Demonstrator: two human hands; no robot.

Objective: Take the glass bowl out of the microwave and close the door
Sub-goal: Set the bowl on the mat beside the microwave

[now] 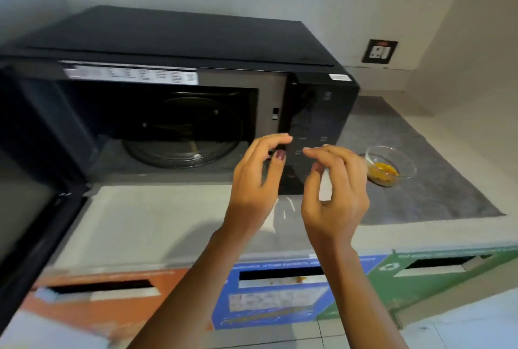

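The glass bowl, with yellow food in it, stands on the grey counter just right of the black microwave. The microwave door hangs wide open to the left. Inside the cavity only the glass turntable shows. My left hand hovers before the control panel, fingers loosely curled and apart, holding nothing. My right hand is beside it, left of the bowl and not touching it. A white sliver shows between its curled fingers; I cannot tell what it is.
A wall socket sits behind the counter at the right. The pale counter ledge runs in front of the microwave. Below it are orange, blue and green bin fronts with slots.
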